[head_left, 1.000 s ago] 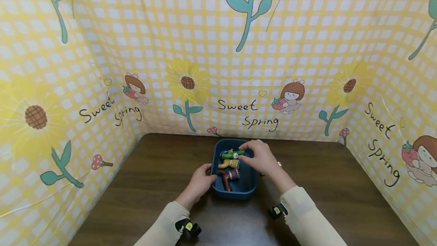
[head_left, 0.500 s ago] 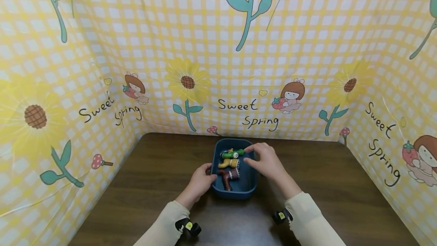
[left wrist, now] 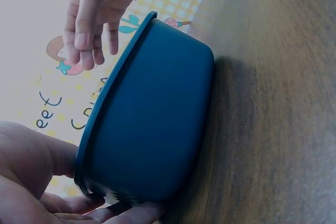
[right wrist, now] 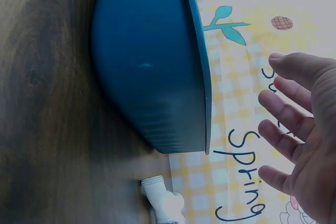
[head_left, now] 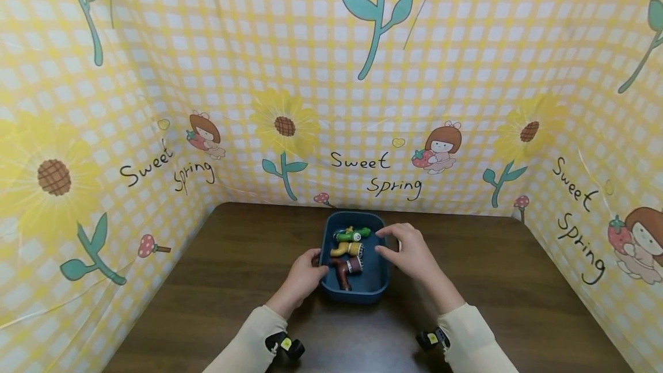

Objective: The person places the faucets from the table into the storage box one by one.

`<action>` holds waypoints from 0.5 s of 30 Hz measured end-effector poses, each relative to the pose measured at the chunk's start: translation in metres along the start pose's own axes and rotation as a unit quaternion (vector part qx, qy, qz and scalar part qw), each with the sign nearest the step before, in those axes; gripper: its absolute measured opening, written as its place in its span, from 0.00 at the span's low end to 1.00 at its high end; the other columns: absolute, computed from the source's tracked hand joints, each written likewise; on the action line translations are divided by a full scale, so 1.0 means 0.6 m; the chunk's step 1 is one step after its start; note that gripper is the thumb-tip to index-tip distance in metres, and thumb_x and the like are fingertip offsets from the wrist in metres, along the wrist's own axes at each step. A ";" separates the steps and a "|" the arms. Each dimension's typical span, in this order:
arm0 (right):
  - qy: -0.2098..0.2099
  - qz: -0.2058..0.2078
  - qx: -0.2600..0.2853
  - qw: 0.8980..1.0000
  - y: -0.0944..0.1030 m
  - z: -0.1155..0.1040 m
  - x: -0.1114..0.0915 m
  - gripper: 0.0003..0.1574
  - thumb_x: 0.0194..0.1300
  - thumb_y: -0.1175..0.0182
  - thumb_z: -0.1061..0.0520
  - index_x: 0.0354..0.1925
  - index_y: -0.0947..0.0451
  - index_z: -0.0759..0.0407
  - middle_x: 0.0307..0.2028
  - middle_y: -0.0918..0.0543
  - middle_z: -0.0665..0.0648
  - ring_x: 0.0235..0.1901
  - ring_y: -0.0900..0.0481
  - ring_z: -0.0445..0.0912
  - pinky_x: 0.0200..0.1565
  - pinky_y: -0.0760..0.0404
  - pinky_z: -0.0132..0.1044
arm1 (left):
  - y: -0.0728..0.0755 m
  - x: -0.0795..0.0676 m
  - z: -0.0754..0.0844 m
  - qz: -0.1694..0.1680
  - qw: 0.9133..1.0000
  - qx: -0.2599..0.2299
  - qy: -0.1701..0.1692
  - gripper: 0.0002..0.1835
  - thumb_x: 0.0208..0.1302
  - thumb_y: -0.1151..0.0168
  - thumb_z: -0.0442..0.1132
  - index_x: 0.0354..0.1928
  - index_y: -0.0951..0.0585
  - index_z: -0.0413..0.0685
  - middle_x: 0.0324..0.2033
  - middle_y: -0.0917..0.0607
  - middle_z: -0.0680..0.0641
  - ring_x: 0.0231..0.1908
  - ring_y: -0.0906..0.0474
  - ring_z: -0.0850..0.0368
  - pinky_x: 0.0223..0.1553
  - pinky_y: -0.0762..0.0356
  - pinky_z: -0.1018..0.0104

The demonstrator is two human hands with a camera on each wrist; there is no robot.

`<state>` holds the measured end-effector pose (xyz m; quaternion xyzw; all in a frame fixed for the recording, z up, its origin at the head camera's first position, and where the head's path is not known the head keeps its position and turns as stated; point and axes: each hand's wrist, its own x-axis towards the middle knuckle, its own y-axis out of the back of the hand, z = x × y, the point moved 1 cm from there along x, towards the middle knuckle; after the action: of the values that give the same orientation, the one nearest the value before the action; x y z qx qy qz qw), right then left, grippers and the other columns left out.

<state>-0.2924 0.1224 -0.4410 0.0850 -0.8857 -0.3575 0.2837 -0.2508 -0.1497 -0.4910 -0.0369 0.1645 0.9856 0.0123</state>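
A dark blue bin [head_left: 354, 297] stands on the table near the back wall. My left hand [head_left: 303, 275] grips its left side, thumb at the rim and fingers against the wall in the left wrist view. Inside lie a green piece [head_left: 348, 236] with a white end, a yellow boot-shaped piece [head_left: 345, 249] and a dark red boot-shaped piece [head_left: 346, 271]. At the right rim my right hand [head_left: 414, 252] hovers, fingers spread and holding nothing. Beyond the bin in the right wrist view lies a white piece with a threaded neck [right wrist: 164, 200], which my right hand hides in the head view.
The brown wooden table [head_left: 233, 258] extends to both sides of the bin. A yellow checked cloth [head_left: 357, 120] with sunflowers and lettering walls in the back and both sides. Wrist cameras are strapped at both sleeves.
My right hand has moved right and slightly toward me, away from the green piece, to the bin's right rim. My left hand and the pieces in the bin stay put.
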 end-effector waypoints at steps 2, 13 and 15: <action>-0.002 0.004 0.000 1.000 0.000 0.000 -0.003 0.16 0.61 0.26 0.52 0.48 0.13 0.51 0.47 0.12 0.49 0.52 0.23 0.49 0.55 0.22 0.52 | 0.000 0.001 0.000 0.000 1.000 0.000 0.000 0.25 0.71 0.43 0.31 0.68 0.30 0.29 0.62 0.23 0.31 0.56 0.21 0.45 0.55 0.17 0.52; 0.011 0.014 -0.006 1.000 0.008 0.000 -0.013 0.17 0.59 0.24 0.53 0.48 0.13 0.51 0.47 0.12 0.49 0.53 0.22 0.50 0.56 0.23 0.54 | 0.000 -0.001 0.000 -0.003 1.000 -0.005 0.003 0.25 0.72 0.43 0.30 0.68 0.30 0.29 0.62 0.22 0.31 0.56 0.20 0.45 0.55 0.18 0.51; 0.009 0.013 -0.005 1.000 0.010 0.001 -0.013 0.18 0.59 0.24 0.54 0.48 0.13 0.51 0.47 0.12 0.50 0.53 0.22 0.50 0.56 0.23 0.54 | -0.001 -0.001 0.000 -0.004 1.000 -0.006 0.002 0.25 0.72 0.43 0.30 0.68 0.30 0.29 0.62 0.22 0.31 0.55 0.20 0.45 0.55 0.18 0.51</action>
<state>-0.2861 0.1297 -0.4409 0.0756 -0.8822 -0.3578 0.2966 -0.2499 -0.1495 -0.4912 -0.0397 0.1586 0.9864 0.0152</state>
